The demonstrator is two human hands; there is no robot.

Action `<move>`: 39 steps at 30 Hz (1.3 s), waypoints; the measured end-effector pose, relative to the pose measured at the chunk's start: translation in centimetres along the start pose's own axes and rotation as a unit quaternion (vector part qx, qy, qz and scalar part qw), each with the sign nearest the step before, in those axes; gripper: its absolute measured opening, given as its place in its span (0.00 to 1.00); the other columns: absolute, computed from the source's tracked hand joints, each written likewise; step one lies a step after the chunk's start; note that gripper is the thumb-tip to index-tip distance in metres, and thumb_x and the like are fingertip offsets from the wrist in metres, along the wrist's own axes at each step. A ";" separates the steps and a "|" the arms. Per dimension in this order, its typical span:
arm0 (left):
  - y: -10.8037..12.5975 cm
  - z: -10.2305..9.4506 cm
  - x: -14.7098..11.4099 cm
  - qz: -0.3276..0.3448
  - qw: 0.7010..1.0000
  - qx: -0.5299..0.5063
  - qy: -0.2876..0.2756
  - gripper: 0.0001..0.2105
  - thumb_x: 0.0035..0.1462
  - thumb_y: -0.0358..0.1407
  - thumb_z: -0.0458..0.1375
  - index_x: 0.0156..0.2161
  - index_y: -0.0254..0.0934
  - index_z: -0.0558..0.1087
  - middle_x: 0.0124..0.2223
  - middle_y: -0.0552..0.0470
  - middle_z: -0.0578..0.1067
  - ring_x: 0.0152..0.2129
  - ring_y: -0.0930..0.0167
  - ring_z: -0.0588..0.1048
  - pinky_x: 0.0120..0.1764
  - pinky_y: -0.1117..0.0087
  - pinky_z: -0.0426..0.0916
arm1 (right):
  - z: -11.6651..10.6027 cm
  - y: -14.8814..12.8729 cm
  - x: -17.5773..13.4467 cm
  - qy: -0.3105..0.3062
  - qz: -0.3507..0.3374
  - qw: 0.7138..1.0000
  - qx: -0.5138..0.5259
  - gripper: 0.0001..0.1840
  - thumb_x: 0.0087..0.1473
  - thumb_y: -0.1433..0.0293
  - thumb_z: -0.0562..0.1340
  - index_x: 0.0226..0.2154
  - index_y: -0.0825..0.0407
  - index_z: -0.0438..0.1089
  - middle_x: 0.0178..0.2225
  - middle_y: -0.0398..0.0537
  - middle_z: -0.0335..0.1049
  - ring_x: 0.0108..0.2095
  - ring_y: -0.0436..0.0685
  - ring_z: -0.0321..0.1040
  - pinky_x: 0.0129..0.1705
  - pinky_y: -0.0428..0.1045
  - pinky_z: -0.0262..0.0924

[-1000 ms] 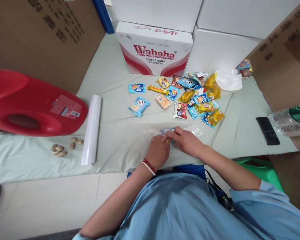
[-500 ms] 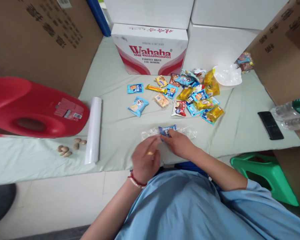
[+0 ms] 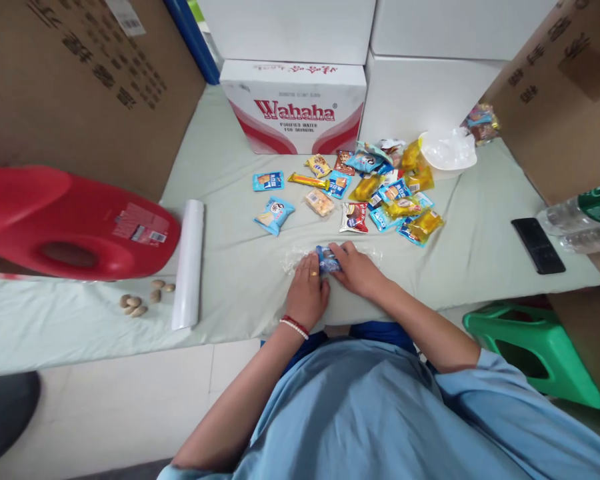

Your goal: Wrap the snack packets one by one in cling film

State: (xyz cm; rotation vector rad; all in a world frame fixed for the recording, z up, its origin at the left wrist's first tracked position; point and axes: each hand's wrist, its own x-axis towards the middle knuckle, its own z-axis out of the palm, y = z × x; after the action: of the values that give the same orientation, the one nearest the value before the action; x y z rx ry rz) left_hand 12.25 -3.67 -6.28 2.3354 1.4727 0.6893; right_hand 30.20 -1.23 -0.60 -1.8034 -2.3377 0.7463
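Note:
A small blue snack packet (image 3: 328, 259) lies on crinkled clear plastic film (image 3: 293, 257) near the table's front edge. My left hand (image 3: 307, 288), with a ring and bracelets, lies at the packet's left end. Its fingers are stretched out over the film and close together. From the right, my right hand (image 3: 359, 271) has its bent fingers on the packet, gripping it. Part of the film and of the packet's lower edge is hidden beneath my hands. Beyond them lie a red-and-white snack packet (image 3: 355, 218) and a light blue snack packet (image 3: 274, 215).
More snacks are heaped by a white bowl (image 3: 448, 165). Behind stands a Wahaha carton (image 3: 295, 110). To the left are a plastic film roll (image 3: 188, 263), a red jug (image 3: 80, 220) and several brown nuts (image 3: 133, 305). A black phone (image 3: 538, 245) and bottles (image 3: 580, 217) sit right.
My left hand has moved forward and right, from a raised, blurred position down onto the film beside the blue packet. My right hand stays at the packet. The view has shifted slightly.

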 end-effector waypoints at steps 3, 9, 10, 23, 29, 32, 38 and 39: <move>0.0 -0.4 1.5 -0.039 0.998 0.040 0.006 0.26 0.63 0.28 0.52 0.66 0.28 0.64 0.63 0.33 0.71 0.62 0.54 0.68 0.65 0.49 0.63 | 0.5 0.4 0.1 0.024 -0.012 0.999 0.037 0.35 0.62 0.69 0.64 0.68 0.54 0.55 0.56 0.62 0.63 0.47 0.66 0.72 0.51 0.57 0.67; 1.2 -1.2 3.5 -0.135 0.990 0.027 -0.033 0.19 0.62 0.26 0.51 0.55 0.32 0.75 0.49 0.36 0.80 0.49 0.54 0.77 0.54 0.53 0.71 | 1.6 1.6 -0.4 0.095 -0.022 0.983 0.152 0.33 0.60 0.66 0.66 0.65 0.55 0.59 0.52 0.60 0.67 0.51 0.65 0.68 0.55 0.59 0.65; 1.4 -1.3 3.6 -0.163 0.986 -0.007 -0.030 0.19 0.61 0.26 0.51 0.54 0.33 0.76 0.47 0.37 0.81 0.47 0.54 0.78 0.52 0.54 0.72 | 1.7 1.7 -0.5 0.108 -0.031 0.979 0.168 0.33 0.60 0.65 0.66 0.64 0.54 0.60 0.51 0.59 0.68 0.51 0.65 0.68 0.55 0.59 0.65; 3.0 -5.6 3.7 -0.329 0.627 -0.703 -0.061 0.21 0.44 0.38 0.76 0.43 0.35 0.77 0.35 0.52 0.79 0.30 0.72 0.76 0.34 0.72 0.73 | 2.3 0.8 -2.6 0.171 -0.247 0.941 0.158 0.41 0.60 0.74 0.60 0.72 0.44 0.49 0.61 0.60 0.57 0.55 0.65 0.65 0.52 0.59 0.70; 3.3 -5.3 3.7 -0.344 0.608 -0.716 0.008 0.26 0.39 0.43 0.80 0.42 0.34 0.79 0.38 0.49 0.82 0.32 0.70 0.80 0.39 0.69 0.76 | 3.4 2.7 -4.2 0.193 -0.124 0.933 0.279 0.35 0.64 0.64 0.59 0.71 0.47 0.53 0.69 0.64 0.52 0.53 0.64 0.69 0.58 0.65 0.68; 3.2 -5.4 3.6 -0.344 0.596 -0.724 0.044 0.24 0.39 0.46 0.79 0.38 0.34 0.80 0.39 0.50 0.82 0.33 0.71 0.80 0.41 0.71 0.76 | 3.2 4.4 -4.7 0.231 0.000 0.904 0.359 0.20 0.64 0.57 0.61 0.53 0.48 0.74 0.58 0.60 0.68 0.54 0.65 0.70 0.60 0.66 0.65; 4.3 -4.7 3.6 -0.335 0.606 -0.719 0.060 0.24 0.39 0.44 0.80 0.39 0.35 0.79 0.35 0.53 0.81 0.30 0.73 0.78 0.37 0.73 0.74 | 0.0 2.9 -4.0 0.143 0.129 0.644 0.740 0.35 0.52 0.39 0.66 0.53 0.43 0.70 0.51 0.49 0.74 0.48 0.60 0.73 0.49 0.60 0.74; 4.6 -4.5 3.5 -0.334 0.609 -0.718 0.052 0.24 0.39 0.43 0.80 0.40 0.35 0.79 0.35 0.53 0.81 0.30 0.73 0.77 0.37 0.73 0.73 | -0.5 2.3 -3.6 0.125 0.120 0.630 0.757 0.35 0.48 0.41 0.70 0.51 0.44 0.71 0.48 0.48 0.76 0.46 0.59 0.74 0.46 0.57 0.74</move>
State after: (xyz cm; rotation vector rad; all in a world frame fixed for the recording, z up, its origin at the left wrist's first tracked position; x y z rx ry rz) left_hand 14.55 -2.51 0.59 0.4520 0.9224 1.1174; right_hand 33.49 -4.03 -0.33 -1.0893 -0.5229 1.5807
